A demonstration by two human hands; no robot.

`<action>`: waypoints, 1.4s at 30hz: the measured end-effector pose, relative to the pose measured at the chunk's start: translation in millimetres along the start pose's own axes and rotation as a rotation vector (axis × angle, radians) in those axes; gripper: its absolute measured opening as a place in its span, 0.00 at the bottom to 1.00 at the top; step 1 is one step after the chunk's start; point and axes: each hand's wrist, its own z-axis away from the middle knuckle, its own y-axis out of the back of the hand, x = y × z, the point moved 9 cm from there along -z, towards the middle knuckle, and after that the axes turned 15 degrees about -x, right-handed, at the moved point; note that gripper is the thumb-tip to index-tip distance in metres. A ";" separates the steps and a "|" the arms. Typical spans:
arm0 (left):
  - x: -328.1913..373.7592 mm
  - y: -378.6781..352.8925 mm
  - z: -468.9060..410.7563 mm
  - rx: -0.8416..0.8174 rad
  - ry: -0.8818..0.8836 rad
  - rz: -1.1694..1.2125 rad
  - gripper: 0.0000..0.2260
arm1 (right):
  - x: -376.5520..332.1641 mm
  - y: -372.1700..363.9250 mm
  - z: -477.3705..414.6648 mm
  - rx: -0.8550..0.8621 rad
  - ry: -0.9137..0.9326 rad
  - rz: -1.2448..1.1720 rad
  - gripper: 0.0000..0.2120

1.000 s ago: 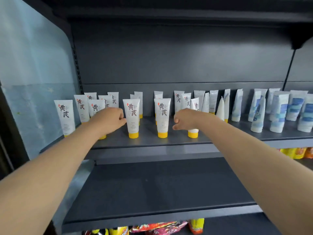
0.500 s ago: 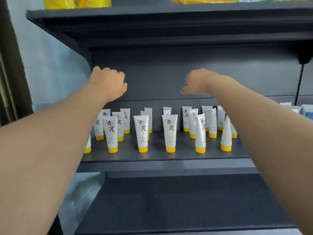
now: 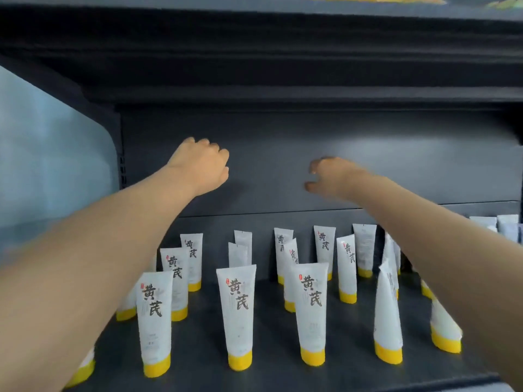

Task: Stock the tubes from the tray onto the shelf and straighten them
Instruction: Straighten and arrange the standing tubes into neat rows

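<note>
1. My left hand (image 3: pixel 203 162) is up in the air in front of the back panel (image 3: pixel 283 131), well above the tubes. Its fingers are curled into a fist w/ nothing in it, and it touches nothing.
2. My right hand (image 3: pixel 331 176) is at abt the same height, apart from the left. Fingers are loosely bent, there's a gap btwn thumb and fingertips, and nothing is held. It's blurred, so finger detail is hard to read.
3. The tubes (image 3: pixel 237 315), white w/ yellow caps, stand cap-down on the shelf (image 3: pixel 268 352) below both hands, in loose rows front to back. Most face fwd w/ black lettering.
4. Near the back, the plain tubes (image 3: pixel 242 241) show no lettering.
5. In front, the edge-on tube (image 3: pixel 387 315) shows only its narrow side. The leaning tube (image 3: pixel 445 326) just right of it tilts, top hidden under my right forearm.
6. My left forearm covers the tubes at the left end; only caps and slivers show.
7. Far right, the pale tubes (image 3: pixel 506 224) are cut off by the frame edge and my arm, so I can't make out their caps.
8. On the upper shelf (image 3: pixel 254 52), smth yellow is cut off at the top edge; can't tell what.
</note>
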 end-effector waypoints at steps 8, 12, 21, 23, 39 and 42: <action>14.3 -65.8 -83.9 0.056 -0.035 0.203 0.17 | -9.3 -33.4 -86.1 -0.073 0.024 0.142 0.22; 35.7 -81.9 -100.9 0.202 -0.119 0.223 0.16 | -16.6 -55.3 -114.3 -0.133 0.087 0.203 0.20; 89.9 -120.2 -100.9 0.308 -0.382 0.359 0.14 | -35.8 -113.2 -138.3 -0.372 0.197 0.146 0.18; 94.2 -133.7 -103.3 0.231 -0.398 0.376 0.14 | -40.1 -132.3 -140.2 -0.450 0.229 0.104 0.17; 144.5 -188.0 -109.8 -0.232 -0.482 0.637 0.20 | -22.3 -177.5 -158.0 -0.515 0.270 -0.079 0.10; 147.9 -193.1 -113.9 -0.292 -0.483 0.672 0.24 | -19.9 -183.3 -159.4 -0.502 0.264 -0.102 0.10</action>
